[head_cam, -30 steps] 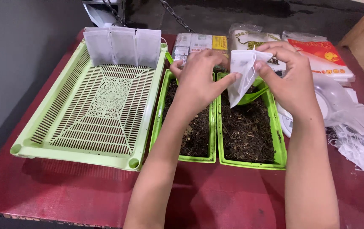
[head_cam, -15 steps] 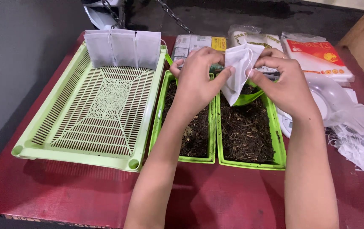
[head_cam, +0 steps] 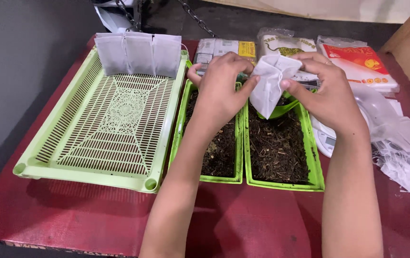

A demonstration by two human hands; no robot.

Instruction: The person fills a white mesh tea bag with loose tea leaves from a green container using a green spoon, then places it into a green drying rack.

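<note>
Over the last second both hands have lifted a little and drawn toward each other, and the white paper bag (head_cam: 271,85) has turned from a flat, slanted sheet into a puffed pouch with its mouth pulled wide. That suggests the bag is being opened up or worked at its top edge above the soil.

The left hand (head_cam: 221,88) has its fingers curled, thumb pressed against the bag's left edge. The right hand (head_cam: 326,91) pinches the bag's right edge between thumb and forefinger, the other fingers arched above it. So the bag hangs between the two sets of fingertips, gripped on both sides.

Directly under the fingers sit two narrow green trays (head_cam: 281,143), side by side and filled with dark soil. A small green scoop (head_cam: 281,109) lies just below the bag. To the left of the left-hand fingers is one large slotted green tray (head_cam: 105,119); three filled white bags (head_cam: 138,53) stand in a row at its far end. Beyond the fingertips lie about four packets (head_cam: 357,59). Right of the right hand there is one white scale (head_cam: 326,138) and a loose heap of empty bags (head_cam: 408,153), too many to count.
</note>
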